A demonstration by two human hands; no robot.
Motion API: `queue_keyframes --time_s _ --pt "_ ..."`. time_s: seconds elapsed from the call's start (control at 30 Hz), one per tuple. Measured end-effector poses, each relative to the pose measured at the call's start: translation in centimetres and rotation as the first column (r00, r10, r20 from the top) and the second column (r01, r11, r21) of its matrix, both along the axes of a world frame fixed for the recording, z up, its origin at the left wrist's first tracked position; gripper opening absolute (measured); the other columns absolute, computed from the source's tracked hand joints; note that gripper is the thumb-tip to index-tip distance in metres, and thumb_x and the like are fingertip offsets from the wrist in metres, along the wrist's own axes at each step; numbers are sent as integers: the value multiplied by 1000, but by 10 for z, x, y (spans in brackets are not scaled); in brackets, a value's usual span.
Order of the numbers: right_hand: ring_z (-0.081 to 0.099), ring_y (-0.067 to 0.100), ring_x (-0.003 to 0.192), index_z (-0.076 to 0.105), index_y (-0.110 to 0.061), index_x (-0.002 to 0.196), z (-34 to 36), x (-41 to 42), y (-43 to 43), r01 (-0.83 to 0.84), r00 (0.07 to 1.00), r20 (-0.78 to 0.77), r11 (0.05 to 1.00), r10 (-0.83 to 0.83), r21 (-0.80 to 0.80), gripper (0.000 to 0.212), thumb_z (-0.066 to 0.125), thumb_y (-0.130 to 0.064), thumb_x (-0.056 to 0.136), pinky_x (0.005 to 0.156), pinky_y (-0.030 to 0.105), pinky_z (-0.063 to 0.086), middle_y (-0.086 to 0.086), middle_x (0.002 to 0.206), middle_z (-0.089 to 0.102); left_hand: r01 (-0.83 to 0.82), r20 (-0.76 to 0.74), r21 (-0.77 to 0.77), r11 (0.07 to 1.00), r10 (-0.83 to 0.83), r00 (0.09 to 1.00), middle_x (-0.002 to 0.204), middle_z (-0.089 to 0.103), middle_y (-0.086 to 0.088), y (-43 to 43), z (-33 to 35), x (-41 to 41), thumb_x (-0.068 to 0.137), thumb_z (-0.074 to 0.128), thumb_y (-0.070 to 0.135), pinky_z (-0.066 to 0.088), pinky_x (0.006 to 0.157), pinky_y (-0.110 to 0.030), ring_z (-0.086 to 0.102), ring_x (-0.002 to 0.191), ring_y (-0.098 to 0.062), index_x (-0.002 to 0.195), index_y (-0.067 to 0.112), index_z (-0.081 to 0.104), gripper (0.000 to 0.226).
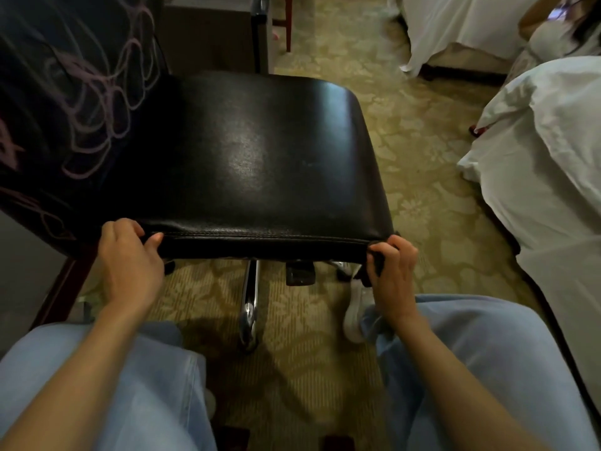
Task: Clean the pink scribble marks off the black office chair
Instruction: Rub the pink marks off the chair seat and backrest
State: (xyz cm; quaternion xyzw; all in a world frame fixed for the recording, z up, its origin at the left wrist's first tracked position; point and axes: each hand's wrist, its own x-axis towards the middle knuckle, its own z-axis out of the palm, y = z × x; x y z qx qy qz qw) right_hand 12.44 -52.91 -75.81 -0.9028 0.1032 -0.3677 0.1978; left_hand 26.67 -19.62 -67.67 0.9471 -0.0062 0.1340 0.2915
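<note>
**Gripping seat to swing the chair round**

My left hand [130,265] and right hand [393,268] are both curled round the near seat edge of the office chair [253,151], just ahead of my knees. The right also bunches what looks like a dark cloth [375,266]. Pull evenly with both hands, no jerking. Backrest [39,177] with the pink scribbles [97,102] sits left, so the seat faces right, long axis left-right.

Black chair [260,157] (pink scribbles [97,92]), floral carpet [406,125]
</note>
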Motion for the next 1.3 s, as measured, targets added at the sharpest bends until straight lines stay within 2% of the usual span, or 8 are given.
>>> queue_keyframes --time_s 0.13,0.37,0.7,0.8,0.93,1.1,1.2,1.3 --pt "42 22 96 47 -12 104 4 -12 -2 154 987 -74 959 -141 236 21 43 -27 90 91 5 21 18 105 51 8 7 -4 1000 -8 1000 109 49 -25 1 5 -5 91 58 11 29 75 -31 48 96 -38 100 -3 52 18" --pt "44 24 102 52 -1 109 13 0 15 375 892 10 750 -453 545 31 45 -25 90 93 45 40 1 105 40 134 87 107 985 -143 986 103 51 -27 16 0 2 84 65 5 39 80 -46 50 93 -43 100 -5 56 21" --pt "42 22 107 47 2 110 6 50 72 380 752 70 518 -655 767 26 44 -18 93 98 33 34 16 114 44 159 32 180 971 -167 985 102 54 -23 11 -6 12 84 65 4 36 77 -38 50 95 -39 102 -4 57 21" --pt "44 24 113 44 -11 112 12 60 115 340 811 84 584 -579 737 22 45 -23 93 100 43 39 10 119 43 163 44 194 967 -175 984 102 54 -24 10 -7 10 85 64 4 36 77 -39 49 95 -40 102 -4 56 20" --pt "29 10 108 42 -17 109 13 75 172 294 891 116 753 -439 589 20 48 -21 90 102 8 16 19 114 46 165 51 203 965 -179 983 102 54 -25 10 -7 7 86 63 5 36 77 -41 50 94 -41 103 -5 57 21" --pt "34 11 110 45 -19 110 23 48 154 225 937 110 815 -331 535 20 46 -25 91 95 2 20 11 116 45 189 59 163 968 -201 978 99 55 -23 16 -5 6 86 64 6 32 76 -33 52 93 -39 102 -4 57 20" --pt "43 22 109 49 -9 110 28 28 110 338 873 115 758 -474 558 19 47 -19 93 100 20 30 7 112 45 208 54 168 963 -220 974 97 56 -22 18 -3 8 85 64 6 37 75 -37 53 91 -39 101 -4 58 20" --pt "41 16 106 50 -3 112 20 23 62 422 773 10 526 -634 738 23 47 -18 96 99 23 37 11 113 46 221 48 174 960 -233 971 98 56 -21 20 -4 9 86 65 8 42 78 -45 53 91 -38 101 -4 58 21"
